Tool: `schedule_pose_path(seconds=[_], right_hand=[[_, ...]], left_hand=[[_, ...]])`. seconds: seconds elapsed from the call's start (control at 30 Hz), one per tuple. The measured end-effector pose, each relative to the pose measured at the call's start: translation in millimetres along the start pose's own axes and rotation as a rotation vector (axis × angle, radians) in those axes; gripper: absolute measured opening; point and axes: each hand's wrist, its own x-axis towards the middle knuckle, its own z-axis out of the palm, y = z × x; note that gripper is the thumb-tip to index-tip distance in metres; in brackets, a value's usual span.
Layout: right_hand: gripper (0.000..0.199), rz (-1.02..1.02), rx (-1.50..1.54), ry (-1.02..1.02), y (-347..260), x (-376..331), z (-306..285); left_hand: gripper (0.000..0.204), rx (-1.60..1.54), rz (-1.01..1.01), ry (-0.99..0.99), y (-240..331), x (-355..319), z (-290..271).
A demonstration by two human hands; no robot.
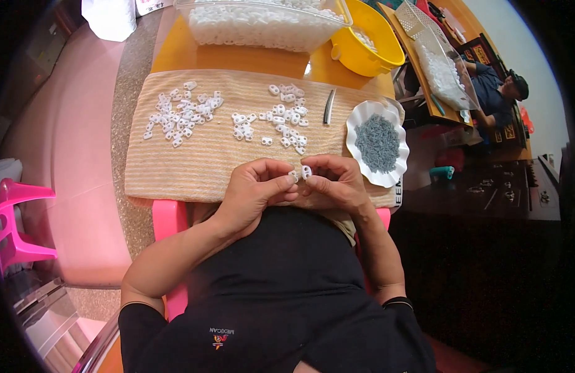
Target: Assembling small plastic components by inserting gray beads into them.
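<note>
Both hands meet over the near edge of a striped tan towel (206, 165). My left hand (253, 186) pinches a small white plastic piece (293, 176) between thumb and forefinger. Right beside it, my right hand (337, 180) grips a white two-hole plastic piece (306, 171) with thumb and forefinger. Beyond the hands lies a loose cluster of similar white pieces (287, 116), and a second pile (183, 115) spreads at the left. A white wavy-rimmed dish (351, 124) to the right holds many tiny grey parts (378, 143), perhaps springs.
Dark slim tweezers (329, 107) lie beyond the right hand. At the back stand a clear bin (262, 40) full of white pieces and a yellow basin (365, 59). Another person (495, 93) sits at a table at far right. A pink stool (20, 227) stands left.
</note>
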Motion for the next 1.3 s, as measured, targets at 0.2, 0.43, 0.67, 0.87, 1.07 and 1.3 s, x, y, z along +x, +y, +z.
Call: schedule_pose_path(seconds=[0.2, 0.43, 0.67, 0.87, 1.07, 1.3], right_hand=[[0.031, -0.012, 0.007, -0.007, 1, 0, 1], [0.03, 0.003, 0.039, -0.032, 1, -1, 3], [0.031, 0.018, 0.084, -0.045, -1, -2, 6], [0.029, 0.045, 0.125, -0.038, -7, -3, 12], [0.031, 0.104, 0.117, -0.044, -8, -4, 10], [0.031, 0.111, 0.095, -0.026, -9, -4, 11]], left_hand=[[0.014, 0.007, 0.001, -0.003, 1, 0, 1], [0.015, 0.01, 0.004, -0.02, 2, -1, 3], [0.016, 0.031, 0.011, -0.025, 1, 0, 2], [0.017, 0.037, 0.011, -0.034, 0, 0, 1], [0.018, 0.037, -0.006, -0.029, 0, 1, 0], [0.017, 0.03, -0.014, -0.031, 2, 0, 1]])
